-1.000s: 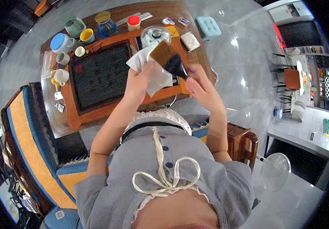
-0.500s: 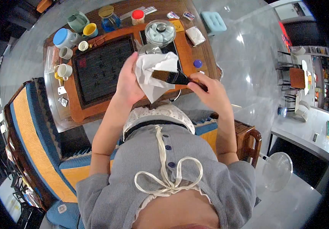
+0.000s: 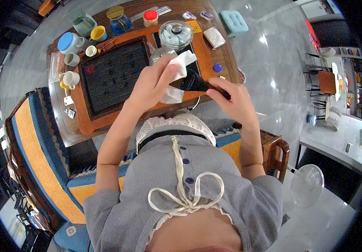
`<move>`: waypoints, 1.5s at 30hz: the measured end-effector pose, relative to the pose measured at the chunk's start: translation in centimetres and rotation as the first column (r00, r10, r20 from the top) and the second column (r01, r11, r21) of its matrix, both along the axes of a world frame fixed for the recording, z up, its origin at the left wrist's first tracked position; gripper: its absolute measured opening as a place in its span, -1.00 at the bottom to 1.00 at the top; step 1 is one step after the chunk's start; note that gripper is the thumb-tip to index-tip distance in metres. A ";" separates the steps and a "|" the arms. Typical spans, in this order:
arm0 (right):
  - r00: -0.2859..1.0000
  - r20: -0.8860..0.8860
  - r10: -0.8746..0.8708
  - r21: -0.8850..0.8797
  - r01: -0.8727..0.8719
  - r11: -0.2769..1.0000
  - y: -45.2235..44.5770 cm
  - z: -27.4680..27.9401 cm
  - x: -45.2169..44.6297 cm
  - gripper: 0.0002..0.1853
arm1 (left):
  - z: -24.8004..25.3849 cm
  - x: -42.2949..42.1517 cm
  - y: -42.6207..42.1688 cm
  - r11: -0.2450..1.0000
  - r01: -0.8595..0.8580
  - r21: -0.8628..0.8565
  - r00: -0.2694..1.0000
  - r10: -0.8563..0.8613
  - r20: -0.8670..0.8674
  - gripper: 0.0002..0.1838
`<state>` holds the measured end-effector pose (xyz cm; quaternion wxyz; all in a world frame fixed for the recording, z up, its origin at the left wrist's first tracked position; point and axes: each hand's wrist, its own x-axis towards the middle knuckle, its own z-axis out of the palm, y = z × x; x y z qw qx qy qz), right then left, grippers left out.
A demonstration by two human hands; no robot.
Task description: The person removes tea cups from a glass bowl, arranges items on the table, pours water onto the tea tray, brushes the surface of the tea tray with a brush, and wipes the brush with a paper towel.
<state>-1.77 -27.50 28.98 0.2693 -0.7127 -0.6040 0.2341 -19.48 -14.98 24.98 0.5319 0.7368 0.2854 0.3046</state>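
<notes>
My left hand (image 3: 153, 84) holds a crumpled white tissue (image 3: 182, 69) pinched between thumb and fingers. The tissue is folded over the wide end of a black tool (image 3: 194, 82), which narrows toward its handle; the covered end hides its exact kind. My right hand (image 3: 230, 98) is closed round the handle, with the thumb along it. Both hands are above the near edge of a wooden tea tray (image 3: 105, 120). Just beyond the tissue stands a clear lidded glass vessel (image 3: 163, 54), partly hidden.
Behind is a glass bowl with white cups (image 3: 176, 37). Around the tray are a red-lidded jar (image 3: 150, 17), a blue-liquid jug (image 3: 120, 24), a yellow mug (image 3: 99, 33), a white mug (image 3: 71, 78), a tissue pack (image 3: 214, 38) and a purple-blue cap (image 3: 217, 67). Beside me is a wooden armrest (image 3: 279, 155).
My left hand has moved right and turned over, fingers now closing the tissue round the tool's wide end. The tool's brown-looking face is now covered. My right hand stays nearly in place.
</notes>
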 end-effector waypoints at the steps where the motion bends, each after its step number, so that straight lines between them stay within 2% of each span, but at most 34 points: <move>1: 1.000 0.007 0.001 0.023 -0.002 1.000 0.1 0.1 -0.2 -0.73 | 0.0 0.0 0.0 0.999 -0.033 0.022 0.999 0.033 -0.012 -0.75; 3: 1.000 0.022 0.004 0.069 -0.005 0.998 0.1 0.2 -0.6 -0.74 | 0.1 -0.1 -0.4 0.993 -0.098 0.067 0.994 0.100 -0.032 -0.75; 6: 0.999 0.037 0.009 0.058 -0.011 0.998 0.0 0.3 -0.9 -0.75 | 0.5 0.0 -1.3 0.983 -0.182 0.030 0.982 0.180 0.052 -0.67; 9: 0.999 0.039 0.033 0.117 -0.038 0.992 0.0 0.3 -0.8 -0.75 | 0.1 -0.3 -1.6 0.982 -0.189 -0.011 0.980 0.189 0.061 -0.66; 12: 0.997 0.069 0.030 0.155 -0.041 0.987 0.2 0.0 -0.7 -0.75 | 0.4 0.1 -1.8 0.961 -0.184 -0.204 0.958 0.222 0.180 -0.67; 15: 0.993 0.113 0.030 0.170 -0.049 0.984 0.3 -0.2 -0.8 -0.75 | 0.7 1.4 -2.0 0.875 -0.193 -0.445 0.871 0.362 0.333 -0.64; 18: 0.990 0.132 0.037 0.263 -0.071 0.962 0.5 -0.3 -1.1 -0.76 | -0.7 1.4 -1.6 0.878 -0.272 -0.393 0.871 0.399 0.287 -0.64; 21: 0.978 0.209 0.015 0.287 -0.076 0.955 0.6 -0.5 -1.5 -0.77 | -1.1 2.1 -1.5 0.853 -0.450 -0.265 0.812 0.514 0.275 -0.62; 24: 0.960 0.278 -0.012 0.249 -0.060 0.967 0.7 -0.7 -1.6 -0.76 | -2.2 1.8 -0.8 0.854 -0.511 -0.099 0.845 0.520 0.122 -0.62; 27: 0.970 0.221 -0.097 0.337 0.017 0.941 0.1 0.0 -0.6 -0.77 | -2.3 1.8 0.9 0.744 -0.586 -0.321 0.732 0.656 0.184 -0.62; 28: 0.975 0.131 -0.182 0.303 0.136 0.943 -0.9 0.5 0.3 -0.76 | -2.2 0.8 2.2 0.695 -0.541 -0.474 0.689 0.689 0.224 -0.62; 29: 0.971 0.070 -0.229 0.326 0.195 0.925 -1.7 0.7 1.3 -0.76 | -2.5 -0.4 3.3 0.660 -0.393 -0.640 0.713 0.658 0.242 -0.62; 31: 0.962 -0.030 -0.273 0.307 0.269 0.913 -2.6 1.1 2.6 -0.76 | -1.9 -0.2 3.6 0.431 -0.142 -0.891 0.701 0.679 0.217 -0.62; 34: 0.952 -0.111 -0.286 0.243 0.305 0.921 -2.7 1.8 2.9 -0.76 | -1.7 0.8 1.9 0.408 0.258 -0.876 0.674 0.573 0.466 -0.60; 38: 0.944 -0.139 -0.299 0.259 0.326 0.909 -2.9 1.0 3.3 -0.74 | -1.6 0.7 0.8 0.255 0.707 -0.660 0.517 0.450 0.728 -0.57; 41: 0.903 -0.272 -0.332 0.206 0.391 0.897 -3.9 0.4 4.2 -0.72 | -1.3 0.8 0.2 0.244 0.792 -0.560 0.443 0.401 0.802 -0.55; 45: 0.824 -0.476 -0.306 0.188 0.436 0.880 -4.5 0.0 4.8 -0.65 | -0.7 1.2 -0.8 0.224 0.819 -0.529 0.405 0.426 0.809 -0.51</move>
